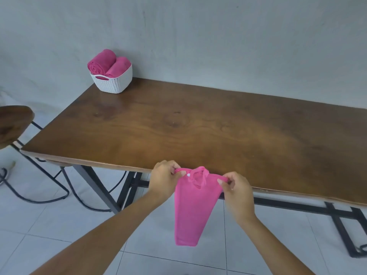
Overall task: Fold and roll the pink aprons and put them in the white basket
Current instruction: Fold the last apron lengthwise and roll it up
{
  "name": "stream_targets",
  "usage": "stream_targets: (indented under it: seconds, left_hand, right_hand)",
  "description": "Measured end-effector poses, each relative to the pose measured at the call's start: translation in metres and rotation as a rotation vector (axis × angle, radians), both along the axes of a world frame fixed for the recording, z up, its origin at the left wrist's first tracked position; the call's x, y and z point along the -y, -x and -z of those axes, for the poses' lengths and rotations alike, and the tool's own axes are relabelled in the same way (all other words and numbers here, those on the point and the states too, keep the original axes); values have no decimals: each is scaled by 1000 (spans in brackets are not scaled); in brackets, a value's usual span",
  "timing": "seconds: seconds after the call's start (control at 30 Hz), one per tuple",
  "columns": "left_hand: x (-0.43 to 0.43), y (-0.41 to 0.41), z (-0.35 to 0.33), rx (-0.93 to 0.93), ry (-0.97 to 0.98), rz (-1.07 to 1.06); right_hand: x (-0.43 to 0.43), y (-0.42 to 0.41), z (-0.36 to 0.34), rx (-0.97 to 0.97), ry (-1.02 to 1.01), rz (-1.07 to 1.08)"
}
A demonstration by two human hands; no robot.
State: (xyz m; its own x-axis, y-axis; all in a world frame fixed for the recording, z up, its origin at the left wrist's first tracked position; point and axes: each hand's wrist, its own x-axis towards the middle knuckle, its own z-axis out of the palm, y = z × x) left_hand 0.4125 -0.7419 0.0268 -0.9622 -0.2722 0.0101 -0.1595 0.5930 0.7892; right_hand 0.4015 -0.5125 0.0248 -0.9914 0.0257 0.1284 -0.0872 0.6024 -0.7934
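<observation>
Left hand [164, 178] and right hand [236, 188] each pinch a top corner of the pink apron [193, 207], hanging by the bench [198, 126] edge.

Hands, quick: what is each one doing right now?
Left hand: pinching the top left corner of the pink apron.
Right hand: pinching its top right corner.

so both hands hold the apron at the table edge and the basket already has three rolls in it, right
Not quite: the head view shows two rolls in the basket, not three. The rest stands: the left hand and right hand hold the apron at the table edge.
</observation>
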Motion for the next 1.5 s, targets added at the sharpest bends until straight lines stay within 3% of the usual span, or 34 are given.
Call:
stream_targets:
  seconds: [0.3,0.73,1.5]
  left_hand:
    - [-15,45,9,120,236,-185]
    - [-1,102,9,173,315,-192]
    - [39,309,-2,260,357,-121]
  right_hand:
    - [-7,67,10,166,-298,27]
    - [-7,129,3,238,-305,16]
    - [44,319,-13,333,-437,177]
